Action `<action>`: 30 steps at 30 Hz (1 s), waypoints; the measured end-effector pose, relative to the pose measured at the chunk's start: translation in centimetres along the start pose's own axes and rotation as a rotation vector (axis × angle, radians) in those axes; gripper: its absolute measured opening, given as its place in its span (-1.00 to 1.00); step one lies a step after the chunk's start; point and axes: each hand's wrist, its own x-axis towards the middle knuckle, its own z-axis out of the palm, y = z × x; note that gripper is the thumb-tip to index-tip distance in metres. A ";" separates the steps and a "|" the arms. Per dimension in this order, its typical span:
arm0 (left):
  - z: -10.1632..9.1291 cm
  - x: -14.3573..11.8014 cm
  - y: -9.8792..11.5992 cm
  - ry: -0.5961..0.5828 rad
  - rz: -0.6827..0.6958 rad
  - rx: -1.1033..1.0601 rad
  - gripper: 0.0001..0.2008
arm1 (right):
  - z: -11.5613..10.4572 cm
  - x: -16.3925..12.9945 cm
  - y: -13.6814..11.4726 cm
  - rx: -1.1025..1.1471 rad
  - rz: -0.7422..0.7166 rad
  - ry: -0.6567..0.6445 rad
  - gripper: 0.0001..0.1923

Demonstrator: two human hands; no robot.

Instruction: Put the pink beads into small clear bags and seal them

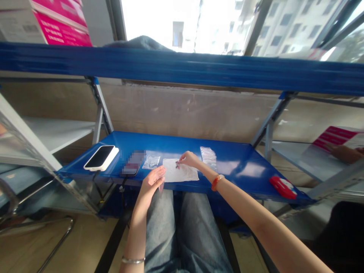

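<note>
My left hand (153, 178) is at the table's front edge, beside the left side of a white sheet (182, 175). Between its thumb and fingers hangs a small see-through pinkish piece (161, 187), which looks like a plastic bag. Over the sheet, my right hand (190, 159) has its fingertips pinched at a tiny dark piece (177, 164), too small to name. Left of the sheet lies a clear plastic bag (151, 162). A row of overlapping clear packets (208, 157) rests behind my right wrist.
On the blue table (236, 155) are a phone in a white case (101, 157), a blurred-out flat device (133, 163) and a red pouch (283, 187). A blue shelf beam (182, 68) crosses above. At far right, another person's hand (345, 154) is near a pink-and-white box (337, 137).
</note>
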 end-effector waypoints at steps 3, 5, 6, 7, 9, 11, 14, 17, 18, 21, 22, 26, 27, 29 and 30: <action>-0.1 0.0 0.1 0.007 -0.001 0.009 -0.46 | -0.1 0.0 -0.3 -0.020 -0.022 -0.002 -0.71; 0.0 0.0 0.3 0.012 -0.005 0.010 -0.46 | -0.2 -0.1 -0.5 -0.032 -0.031 0.001 -0.72; 0.0 -0.1 0.4 0.015 -0.004 0.009 -0.46 | -0.1 -0.1 -0.6 -0.037 -0.033 0.005 -0.72; 0.1 -0.1 0.5 0.018 -0.002 0.008 -0.46 | -0.1 -0.2 -0.7 -0.042 -0.033 0.012 -0.72; 0.2 -0.2 0.7 0.026 0.003 0.014 -0.45 | 0.1 -0.4 -0.8 -0.049 -0.031 0.035 -0.72; 0.2 -0.3 0.9 0.031 0.002 0.024 -0.43 | 0.4 -0.6 -0.9 -0.051 -0.030 0.066 -0.73; 0.3 -0.4 1.1 0.042 -0.002 0.036 -0.41 | 0.6 -0.9 -1.1 -0.043 -0.036 0.112 -0.78; 0.5 -0.5 1.2 0.054 -0.005 0.051 -0.40 | -0.1 -1.0 -1.3 -0.024 -0.049 0.150 -0.81; 0.6 -0.5 1.1 0.057 -0.007 0.053 -0.40 | -0.6 -1.1 -1.5 0.000 -0.067 0.167 -0.81; 0.6 -0.4 0.8 0.058 -0.010 0.045 -0.42 | -2.6 -1.8 -2.6 0.157 -0.230 0.211 -0.84; 0.6 -0.3 0.7 0.056 -0.011 0.039 -0.43 | -3.3 -2.2 -3.2 0.224 -0.317 0.213 -0.85; 0.5 -0.2 0.3 0.021 -0.016 0.013 -0.46 | -5.6 -4.9 -6.0 0.355 -0.598 0.130 -0.86; 0.5 -0.2 0.3 0.012 -0.020 0.002 -0.46 | -5.9 -5.6 -6.6 0.362 -0.645 0.095 -0.86; 0.4 -0.3 0.2 -0.007 -0.041 -0.024 -0.48 | -6.3 -6.8 -7.7 0.366 -0.725 0.024 -0.86; 0.4 -0.4 0.1 -0.014 -0.056 -0.039 -0.49 | -6.3 -7.2 -8.0 0.368 -0.749 -0.005 -0.86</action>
